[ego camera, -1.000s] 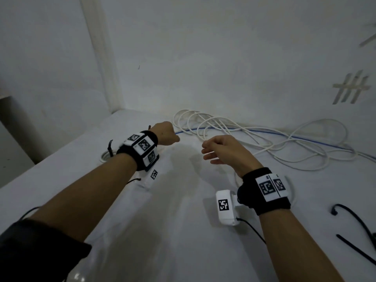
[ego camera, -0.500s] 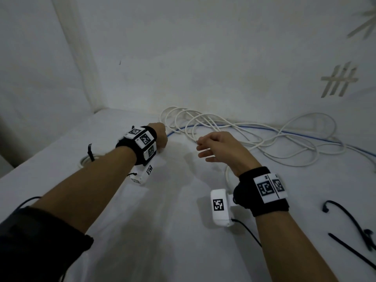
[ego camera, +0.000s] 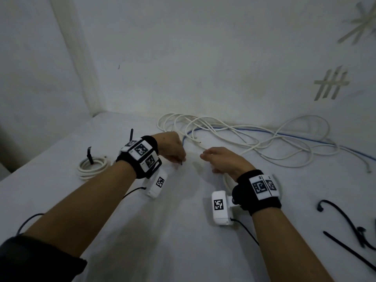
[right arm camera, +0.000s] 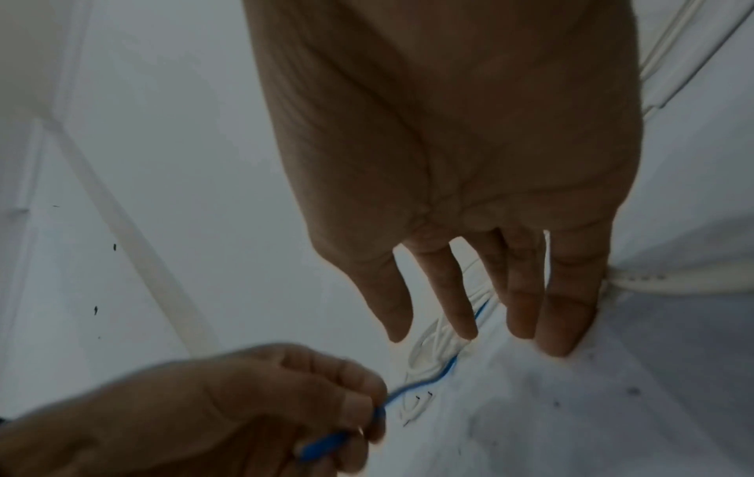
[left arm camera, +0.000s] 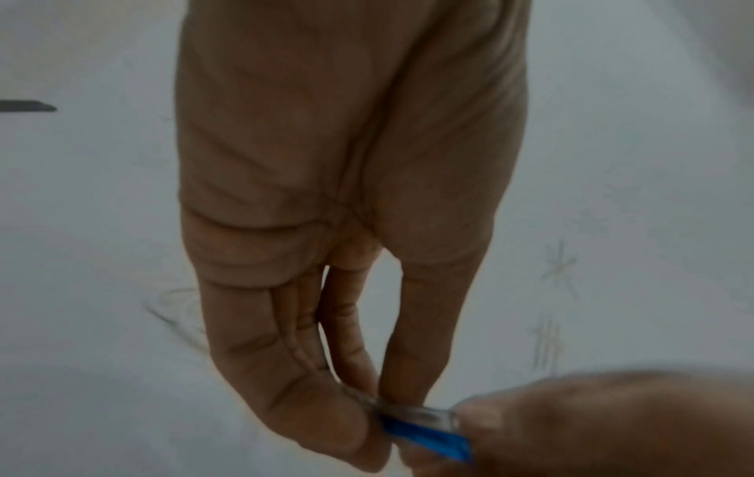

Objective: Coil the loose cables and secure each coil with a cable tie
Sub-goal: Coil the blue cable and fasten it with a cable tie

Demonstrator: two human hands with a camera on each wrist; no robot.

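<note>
Your left hand (ego camera: 170, 147) has drawn nearer, pinching the blue cable (ego camera: 264, 132) at its plug end; right hand (ego camera: 224, 160) released. Light, limp: hold near the plug.

White everywhere here: the table (ego camera: 183, 231) is plain white, the wall (ego camera: 203, 58) behind it the same. A blue cable (ego camera: 284, 133) cuts a thin bright line through the tangle of off-white cables (ego camera: 244, 137), and its end shows vivid blue with a clear tip (left arm camera: 412, 416) in the left wrist view. At the left, an off-white coil (ego camera: 92, 166) wears a black tie (ego camera: 89, 155). More black ties (ego camera: 345, 222) at the right edge. Both wrists carry black bands (ego camera: 258, 202) with white tags printed in black-and-white square code patterns (ego camera: 140, 149). Pale beige tape marks (ego camera: 330, 84) cross the wall.
</note>
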